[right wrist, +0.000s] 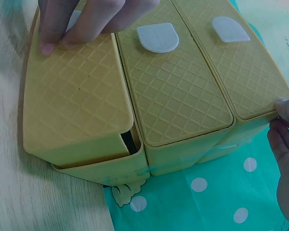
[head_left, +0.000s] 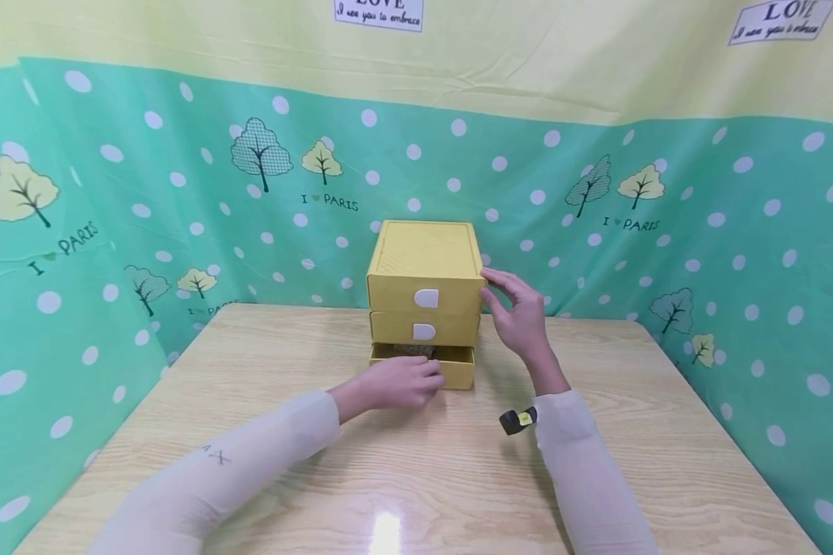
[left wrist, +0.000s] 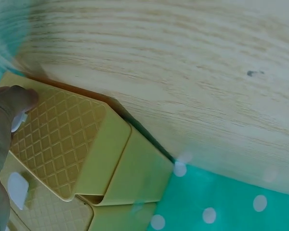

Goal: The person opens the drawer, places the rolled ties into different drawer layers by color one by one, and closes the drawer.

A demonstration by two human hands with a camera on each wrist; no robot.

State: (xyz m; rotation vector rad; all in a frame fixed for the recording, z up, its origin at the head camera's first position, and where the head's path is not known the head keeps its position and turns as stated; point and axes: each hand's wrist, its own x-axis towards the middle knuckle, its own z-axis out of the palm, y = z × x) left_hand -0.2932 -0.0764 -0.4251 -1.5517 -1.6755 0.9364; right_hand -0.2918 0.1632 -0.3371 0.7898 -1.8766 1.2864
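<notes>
A yellow three-drawer storage box (head_left: pixel 426 250) stands on the table, with white tabs on its waffle-patterned drawer fronts. Its bottom drawer (head_left: pixel 460 375) is pulled partly out, and a dark patterned item (head_left: pixel 415 350) shows inside. My left hand (head_left: pixel 403 383) is at that drawer's front, thumb and fingertips pinching around its white tab (left wrist: pixel 18 121). The upper two drawers are closed. At the box's top right front corner, my right hand (head_left: pixel 521 317) grips the edge, its thumb (right wrist: pixel 285 107) on the front and its fingers along the side.
The wooden table (head_left: pixel 284 354) reaches back to a green polka-dot curtain (head_left: pixel 451 154) close behind the box. A black strap with a yellow label (head_left: pixel 518 420) sits at the right sleeve's cuff.
</notes>
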